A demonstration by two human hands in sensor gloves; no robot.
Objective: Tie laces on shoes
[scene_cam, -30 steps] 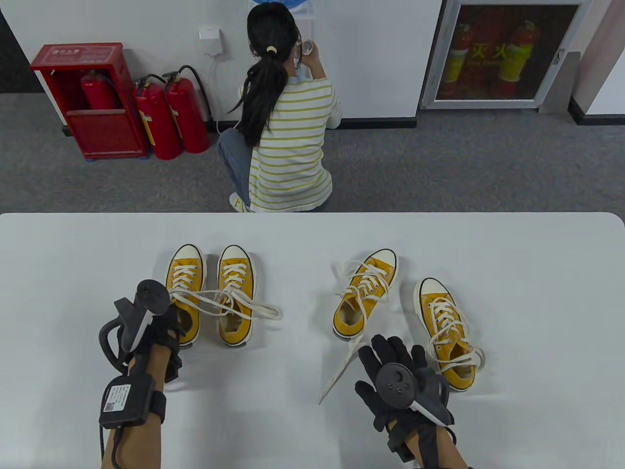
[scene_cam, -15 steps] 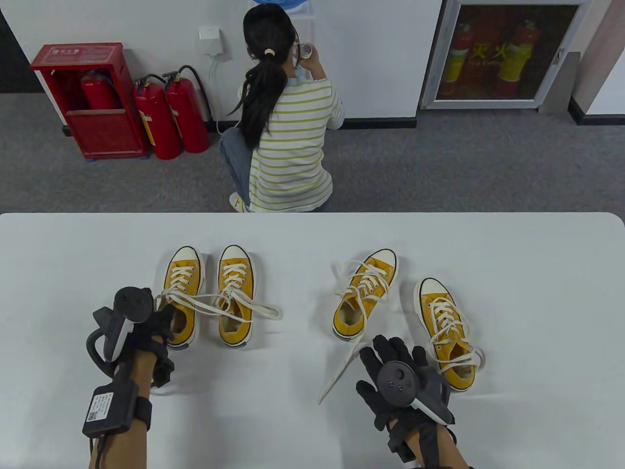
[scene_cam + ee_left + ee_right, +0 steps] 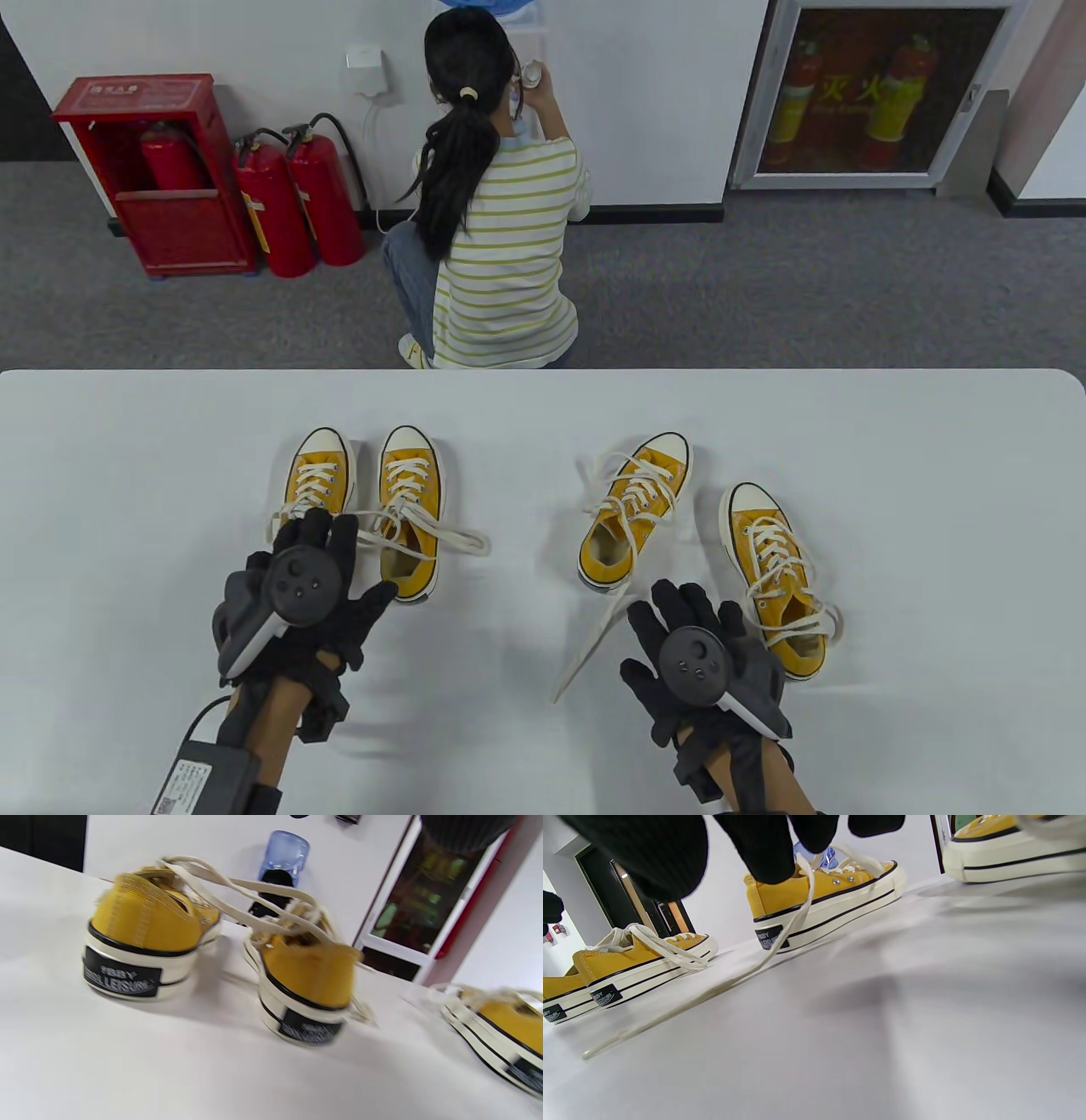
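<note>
Four yellow canvas sneakers stand on the white table (image 3: 891, 441). The left pair is the leftmost shoe (image 3: 321, 471) and its mate (image 3: 411, 501). Their loose white laces (image 3: 441, 535) cross between them, as the left wrist view shows (image 3: 237, 887). My left hand (image 3: 339, 564) hovers palm down with fingers spread over the leftmost shoe's heel, holding nothing. The third shoe (image 3: 635, 509) trails a long lace (image 3: 585, 649) on the table. My right hand (image 3: 657, 632) lies open beside that lace, left of the fourth shoe (image 3: 776, 577). In the right wrist view my fingertips (image 3: 763, 853) hang just by the lace (image 3: 712, 988).
The table's far edge (image 3: 543, 371) runs across the middle of the table view. Beyond it a person in a striped shirt (image 3: 501, 246) crouches on the carpet. Red fire extinguishers (image 3: 297, 204) stand by the wall.
My left hand has turned from edge-on to palm down and moved right, over the leftmost shoe's heel, with fingers spread. The right hand has barely moved.
</note>
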